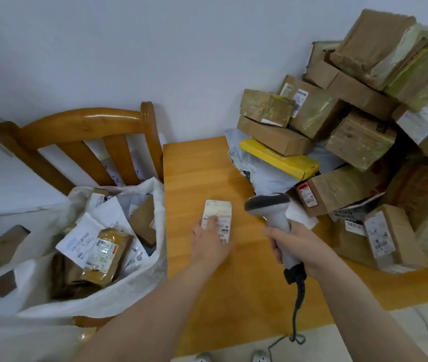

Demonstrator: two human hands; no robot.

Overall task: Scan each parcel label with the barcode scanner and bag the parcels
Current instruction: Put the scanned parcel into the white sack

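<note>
White parcel (218,212) — under left grip (209,243)

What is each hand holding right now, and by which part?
The right hand grips the barcode scanner by its handle. The left hand grips nothing: its fingers rest flat on the small labelled parcel lying on the table.

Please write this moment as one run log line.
left hand: presses labelled parcel on table | right hand: grips barcode scanner | white bag: holds other parcels

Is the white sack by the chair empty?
No. The white sack gapes open, with labelled parcels heaped inside.
</note>
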